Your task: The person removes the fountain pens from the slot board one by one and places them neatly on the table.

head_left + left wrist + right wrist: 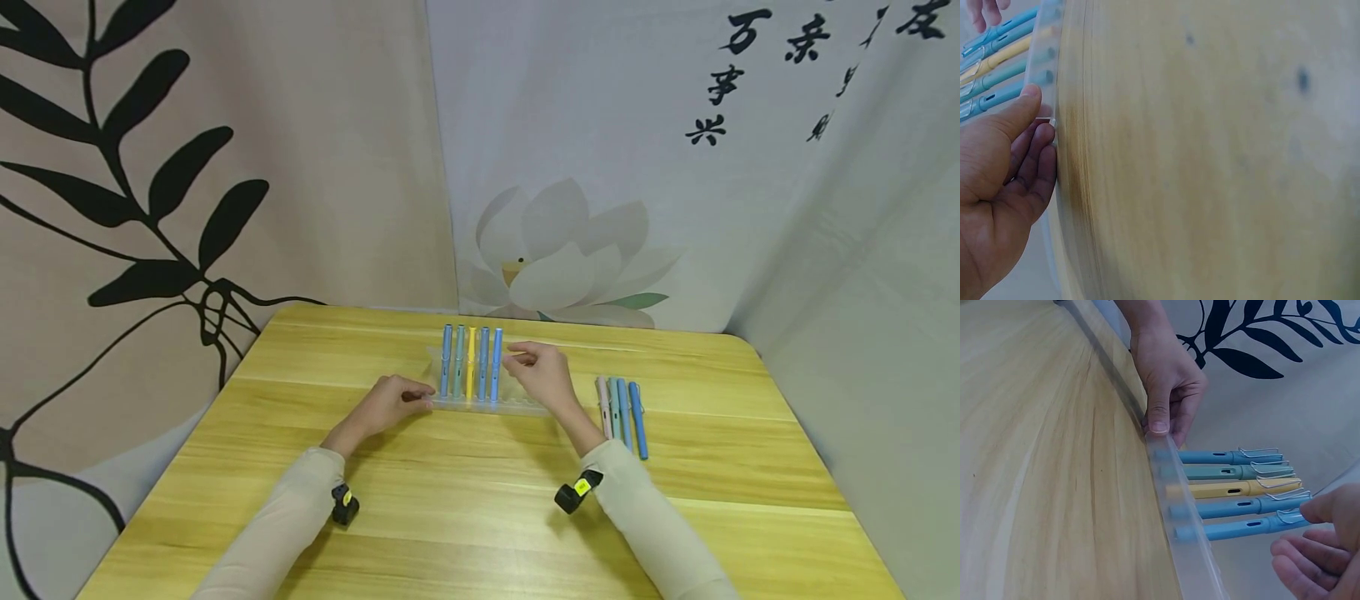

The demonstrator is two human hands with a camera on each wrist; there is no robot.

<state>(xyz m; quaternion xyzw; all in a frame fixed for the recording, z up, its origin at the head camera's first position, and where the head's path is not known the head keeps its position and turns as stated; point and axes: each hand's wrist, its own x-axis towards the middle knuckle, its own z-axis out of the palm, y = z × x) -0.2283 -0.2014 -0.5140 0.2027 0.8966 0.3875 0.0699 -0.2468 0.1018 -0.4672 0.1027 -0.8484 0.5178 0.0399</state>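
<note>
A clear plastic pen stand (525, 407) lies across the far part of the table, with several capped pens upright in its left half: blue, green, a yellow pen (471, 364) and two more blue. My left hand (392, 404) pinches the stand's left end between thumb and fingers, as the left wrist view (1007, 169) also shows. Beside the last blue pen (496, 365) is my right hand (543, 375). In the right wrist view its thumb (1329, 505) is at that pen's cap end, while the fingers stay apart from the thumb; whether the thumb touches is unclear.
To the right of my right forearm lie several loose pens, among them a pink pen (603, 404) and a blue pen (638, 421). The wooden table (465, 517) ends at the back against curtains (360, 167) printed with leaves, a flower and characters.
</note>
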